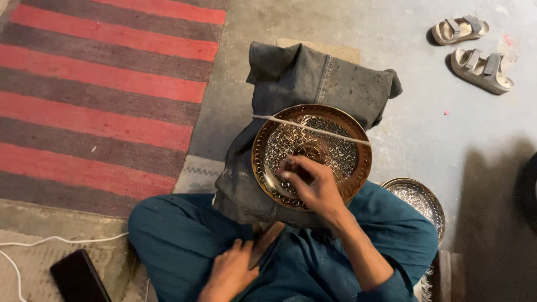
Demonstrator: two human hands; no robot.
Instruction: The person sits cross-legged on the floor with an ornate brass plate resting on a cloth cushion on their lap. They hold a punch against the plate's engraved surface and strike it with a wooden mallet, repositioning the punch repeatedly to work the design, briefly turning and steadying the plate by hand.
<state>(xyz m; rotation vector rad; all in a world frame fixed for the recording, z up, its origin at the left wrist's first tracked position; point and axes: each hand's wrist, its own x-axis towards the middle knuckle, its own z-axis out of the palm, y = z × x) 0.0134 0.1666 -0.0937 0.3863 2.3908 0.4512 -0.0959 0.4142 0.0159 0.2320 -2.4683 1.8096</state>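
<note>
Seated on the floor (403,112), legs crossed in teal cloth; landmark is the plate (311,156), a round engraved brass piece propped tilted on a grey cushion (313,78) just ahead of the knees. A thin pale cord (313,130) crosses the plate's upper half, taut, and seems to hold it against the cushion. Right hand (313,184) rests on the plate's lower centre, fingers bunched together and pinched as if on a small tool, but no tool tip can be made out under them. Left hand (232,274) lies below the plate, on the lap, fingers loosely curled against a dark reddish bar (267,243); whether it grips that bar cannot be told. A second plate (419,204), silvery and patterned, lies flat on the floor just right of the first. Sandals (472,47) sit well beyond the plate to the upper right. Striped red rug (100,95) spreads left of it; a dark phone (78,277) and white cable (56,239) lie at lower left. Judgement on the work: fine surface work on the pattern goes best with the wrist braced on the rim, pressure light and even, and the cord kept tight so the plate cannot rock on the soft cushion.
</note>
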